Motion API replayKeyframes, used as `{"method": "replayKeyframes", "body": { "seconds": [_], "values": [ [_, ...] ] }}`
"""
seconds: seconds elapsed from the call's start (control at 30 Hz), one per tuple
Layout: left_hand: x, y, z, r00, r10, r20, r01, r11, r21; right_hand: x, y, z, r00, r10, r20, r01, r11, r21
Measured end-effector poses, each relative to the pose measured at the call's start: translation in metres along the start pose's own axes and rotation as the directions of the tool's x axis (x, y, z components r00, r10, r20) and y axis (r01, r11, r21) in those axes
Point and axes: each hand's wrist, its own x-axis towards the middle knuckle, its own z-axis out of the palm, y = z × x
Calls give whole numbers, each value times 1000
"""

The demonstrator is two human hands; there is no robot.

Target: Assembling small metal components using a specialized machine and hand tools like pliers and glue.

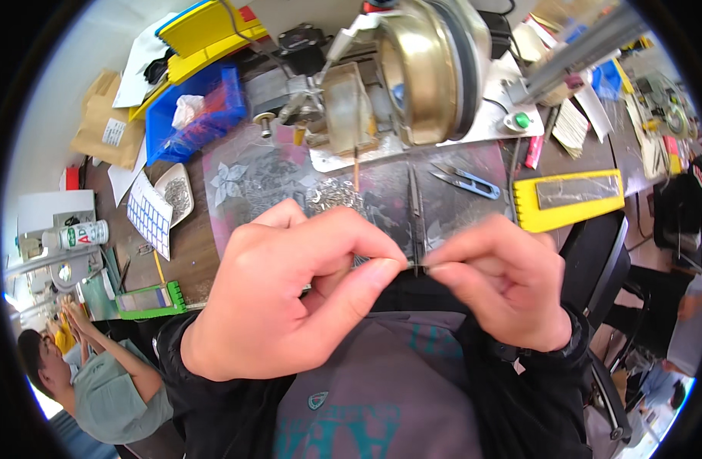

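My left hand [290, 294] is curled, thumb and forefinger pinched on something very small, too small to name. My right hand [504, 283] faces it, fingertips almost touching the left ones, pinched on thin dark tweezers [416, 218] whose long end points away from me over the mat. Both hands hover close to my chest above the near edge of a dark patterned mat [290, 180]. A small heap of silvery bits [334, 195] lies on the mat just beyond my left hand.
A brass-coloured bench machine [424, 69] stands behind the mat. Small snips [466, 180] and a yellow tray [569, 200] lie to the right, a blue bin [194, 115] and white dish [177, 195] to the left. Another person [99, 382] sits at lower left.
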Motion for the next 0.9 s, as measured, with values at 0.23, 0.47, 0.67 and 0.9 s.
{"method": "replayKeyframes", "body": {
  "seconds": [0.23,0.47,0.67,0.9],
  "values": [
    [6,-25,-22,999,16,-42,-14,999,41,30,37,-80,859,-42,-511,-145,936,-320],
    [32,-49,-40,906,189,-378,-187,981,43,88,89,-90,956,116,-270,-147,984,-97],
    [68,-46,-37,863,446,-237,-303,833,464,122,85,-61,995,-60,-74,67,993,96],
    [78,-20,-26,907,382,-175,-223,790,571,122,92,-68,1000,-8,-6,8,999,-42]
  ]
}}
